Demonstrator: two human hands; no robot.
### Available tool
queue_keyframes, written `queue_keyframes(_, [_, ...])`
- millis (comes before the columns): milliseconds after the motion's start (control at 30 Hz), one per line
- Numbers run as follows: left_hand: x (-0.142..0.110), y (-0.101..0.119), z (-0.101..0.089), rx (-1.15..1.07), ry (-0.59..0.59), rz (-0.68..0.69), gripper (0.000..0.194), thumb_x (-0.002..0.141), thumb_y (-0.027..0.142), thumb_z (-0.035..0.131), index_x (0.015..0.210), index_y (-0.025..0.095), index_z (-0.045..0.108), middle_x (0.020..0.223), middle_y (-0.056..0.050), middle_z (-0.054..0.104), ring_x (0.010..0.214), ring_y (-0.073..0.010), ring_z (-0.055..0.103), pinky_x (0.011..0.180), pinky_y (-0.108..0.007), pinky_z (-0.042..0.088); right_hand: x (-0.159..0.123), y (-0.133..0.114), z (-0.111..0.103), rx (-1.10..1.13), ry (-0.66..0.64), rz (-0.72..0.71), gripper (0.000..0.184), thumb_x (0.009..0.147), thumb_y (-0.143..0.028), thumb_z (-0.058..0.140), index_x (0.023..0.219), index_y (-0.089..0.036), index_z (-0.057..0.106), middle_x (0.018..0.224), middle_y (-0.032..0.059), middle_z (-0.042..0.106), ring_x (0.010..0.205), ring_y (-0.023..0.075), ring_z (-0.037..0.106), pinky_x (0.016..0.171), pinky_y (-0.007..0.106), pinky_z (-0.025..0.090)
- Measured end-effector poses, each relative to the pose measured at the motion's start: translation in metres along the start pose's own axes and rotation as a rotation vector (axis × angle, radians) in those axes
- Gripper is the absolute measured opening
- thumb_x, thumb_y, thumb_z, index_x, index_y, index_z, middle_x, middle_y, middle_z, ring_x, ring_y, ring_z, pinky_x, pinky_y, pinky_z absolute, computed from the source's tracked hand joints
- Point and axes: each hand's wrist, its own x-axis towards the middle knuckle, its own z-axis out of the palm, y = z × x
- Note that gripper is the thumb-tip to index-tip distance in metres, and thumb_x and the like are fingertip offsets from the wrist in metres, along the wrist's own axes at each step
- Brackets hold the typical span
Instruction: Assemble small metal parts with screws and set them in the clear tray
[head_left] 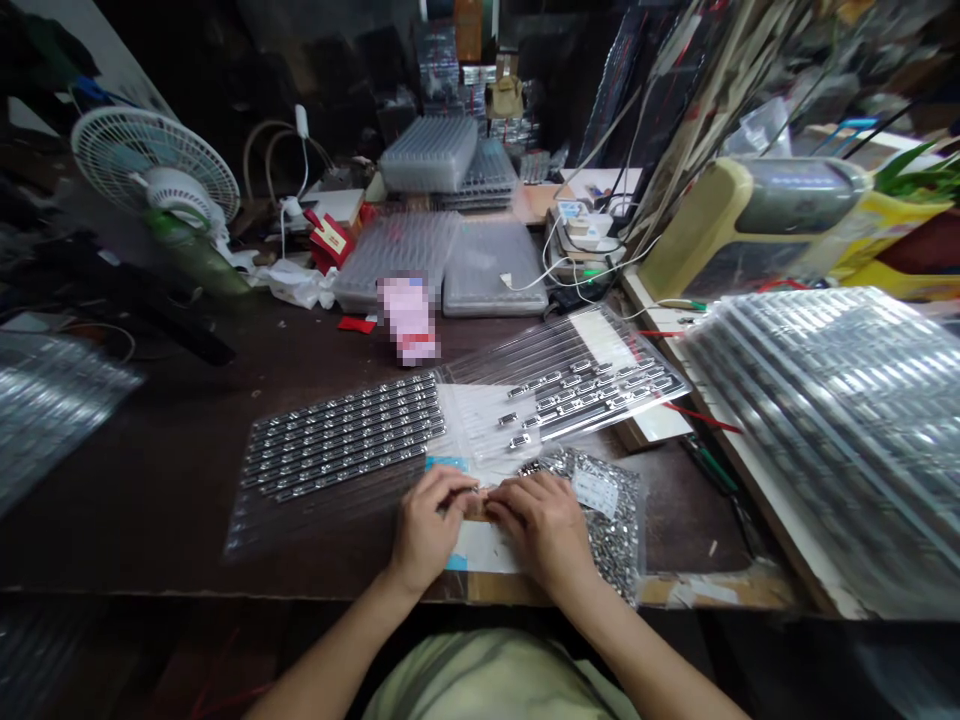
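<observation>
A small piece (477,489), largely hidden, lay between the fingertips of the left hand (427,525) and the right hand (551,520), above a white sheet (491,550); each grip was closed in a pinch on it, thumb against bent forefinger; its shape was too small to tell. The step in hand looked like close fingertip work, both hands turned inward over one spot; the next move seemed to call for a light, steady pinch and a clear view past the knuckles.

Just beside the right hand lay a clear bag of small metal parts (619,550); beyond the hands a clear grooved tray (551,425) bore scattered metal pieces; to the left a second grooved tray (240,520) bore dense rows of them; all rested on the dark tabletop (172,400), with a green-handled tool (709,465) on the right.
</observation>
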Motion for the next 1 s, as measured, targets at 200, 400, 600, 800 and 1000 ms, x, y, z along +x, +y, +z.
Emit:
queue_keyframes(200, [0.003, -0.006, -0.003, -0.112, 0.058, -0.073, 0.011, 0.084, 0.022, 0.058, 0.088, 0.019, 0.068, 0.086, -0.004, 0.063, 0.079, -0.0147, 0.061, 0.067, -0.023, 0.049, 0.000, -0.006, 0.009, -0.032, 0.015, 0.008, 0.006, 0.082, -0.030, 0.065, 0.086, -0.033, 0.070, 0.086, -0.0033, 0.066, 0.080, 0.0157, 0.048, 0.073, 0.032, 0.028])
queue_keyframes(400, [0.004, -0.005, -0.001, -0.118, 0.046, -0.087, 0.011, 0.084, 0.023, 0.058, 0.087, 0.019, 0.069, 0.085, -0.004, 0.063, 0.078, -0.0147, 0.061, 0.064, -0.023, 0.049, -0.002, 0.008, -0.006, -0.143, 0.003, -0.028, 0.016, 0.088, -0.032, 0.057, 0.100, -0.029, 0.067, 0.101, 0.0020, 0.066, 0.094, 0.0186, 0.049, 0.081, 0.034, 0.029])
queue_keyframes(600, [0.006, -0.005, -0.001, -0.129, 0.029, -0.121, 0.012, 0.083, 0.023, 0.059, 0.087, 0.018, 0.069, 0.085, -0.004, 0.064, 0.077, -0.0150, 0.062, 0.063, -0.023, 0.050, -0.008, 0.020, -0.006, -0.268, -0.043, -0.096, 0.010, 0.088, -0.026, 0.058, 0.093, -0.029, 0.066, 0.094, -0.0017, 0.067, 0.092, 0.0164, 0.049, 0.084, 0.033, 0.027])
queue_keyframes(800, [0.015, 0.007, 0.000, -0.097, -0.015, -0.082, 0.012, 0.085, 0.024, 0.058, 0.088, 0.019, 0.068, 0.088, -0.005, 0.064, 0.078, -0.0150, 0.061, 0.065, -0.024, 0.049, -0.010, 0.015, -0.005, -0.336, -0.048, -0.097, 0.008, 0.088, -0.020, 0.056, 0.085, -0.023, 0.063, 0.088, 0.0008, 0.064, 0.085, 0.0169, 0.048, 0.080, 0.032, 0.029])
queue_keyframes(1000, [0.007, 0.019, 0.015, 0.080, -0.177, 0.124, 0.011, 0.084, 0.023, 0.060, 0.091, 0.023, 0.069, 0.083, -0.004, 0.064, 0.081, -0.0173, 0.059, 0.072, -0.029, 0.047, -0.013, 0.019, -0.005, -0.228, -0.007, -0.083, 0.011, 0.091, -0.020, 0.051, 0.087, -0.022, 0.062, 0.090, 0.0024, 0.062, 0.085, 0.0174, 0.047, 0.075, 0.031, 0.031])
